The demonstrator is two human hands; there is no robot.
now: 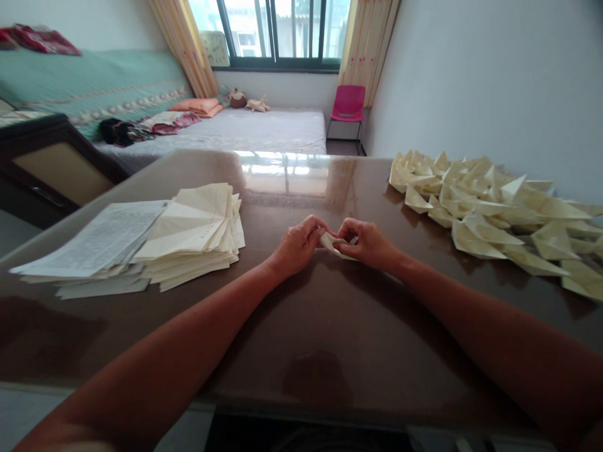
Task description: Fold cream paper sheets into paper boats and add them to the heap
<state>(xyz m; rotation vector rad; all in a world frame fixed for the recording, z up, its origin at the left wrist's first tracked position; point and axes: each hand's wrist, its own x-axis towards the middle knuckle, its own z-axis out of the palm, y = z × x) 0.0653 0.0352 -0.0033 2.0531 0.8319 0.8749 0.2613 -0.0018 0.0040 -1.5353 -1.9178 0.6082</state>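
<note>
Between my two hands, just above the middle of the brown table (301, 351), is a small folded piece of cream paper (333, 243). My left hand (301, 242) pinches its left end, with the fingers curled over it. On the other end, the fingers and thumb of my right hand (367, 242) are closed too. Part of the folded paper is hidden behind the fingers, so its full shape cannot be made out.
To the left lie a stack of cream paper sheets (188, 226) and a pile of printed sheets (98, 242). Many folded paper boats (475, 194) crowd the right side by the wall. Beyond the table are a bed (282, 129) and a pink chair (348, 103).
</note>
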